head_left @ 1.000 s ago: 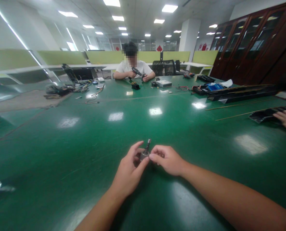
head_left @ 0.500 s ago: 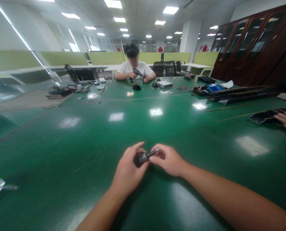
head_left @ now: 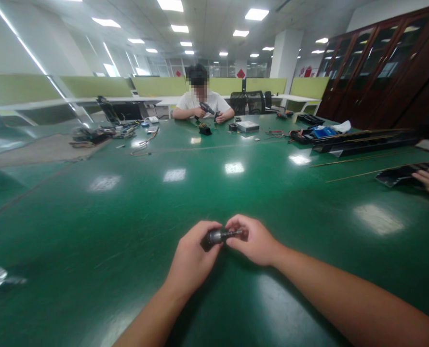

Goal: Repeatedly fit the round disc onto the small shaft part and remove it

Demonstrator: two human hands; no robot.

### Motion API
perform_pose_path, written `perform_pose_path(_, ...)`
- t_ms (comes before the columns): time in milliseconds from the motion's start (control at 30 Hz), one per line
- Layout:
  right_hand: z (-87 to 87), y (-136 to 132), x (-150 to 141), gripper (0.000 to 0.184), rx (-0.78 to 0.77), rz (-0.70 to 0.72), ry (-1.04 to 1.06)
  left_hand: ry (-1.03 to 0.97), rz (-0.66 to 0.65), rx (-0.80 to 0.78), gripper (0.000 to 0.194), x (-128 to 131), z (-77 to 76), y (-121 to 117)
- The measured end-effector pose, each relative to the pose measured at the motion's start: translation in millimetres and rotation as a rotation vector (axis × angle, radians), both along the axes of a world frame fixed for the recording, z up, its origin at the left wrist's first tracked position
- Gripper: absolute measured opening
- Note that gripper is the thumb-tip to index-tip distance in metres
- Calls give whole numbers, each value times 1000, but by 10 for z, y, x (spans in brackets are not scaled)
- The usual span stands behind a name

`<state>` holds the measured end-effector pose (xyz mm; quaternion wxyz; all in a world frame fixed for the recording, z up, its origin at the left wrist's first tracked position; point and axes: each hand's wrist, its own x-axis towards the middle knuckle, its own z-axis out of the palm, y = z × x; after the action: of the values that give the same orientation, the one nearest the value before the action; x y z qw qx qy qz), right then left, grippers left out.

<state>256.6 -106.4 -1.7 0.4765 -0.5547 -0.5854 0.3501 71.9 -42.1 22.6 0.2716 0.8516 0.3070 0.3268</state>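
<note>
Clasping a black-and-grey metallic cylinder [head_left: 216, 236] in the left hand [head_left: 192, 253], nearly level over a glossy green tabletop [head_left: 145, 212]. Curling the right hand [head_left: 253, 241] around the thin stepped shaft [head_left: 232, 233] jutting rightward from it; cannot tell whether pinching.

The held part [head_left: 216, 236] looks smooth metal, the tabletop [head_left: 200, 197] glossy, the cabinet [head_left: 366, 99] wooden.

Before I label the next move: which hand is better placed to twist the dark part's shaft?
Probably the right hand: it curls about the shaft, though contact is unclear, while the left hand grips the thicker body.
</note>
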Motion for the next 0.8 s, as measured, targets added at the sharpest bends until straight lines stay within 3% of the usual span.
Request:
perform_pose_path(133, 26, -3, -2, 19, 11, 15, -13, 0, -40, 13, 17, 7, 15, 2)
perform_pose_path(600, 52, -5, -5, 15, 16, 25, 9, -5, -85, 11, 20, 5, -8, -9)
perform_pose_path(800, 55, -2, 2, 12, 16, 16, 28, -4, -50, 14, 19, -6, 5, -9)
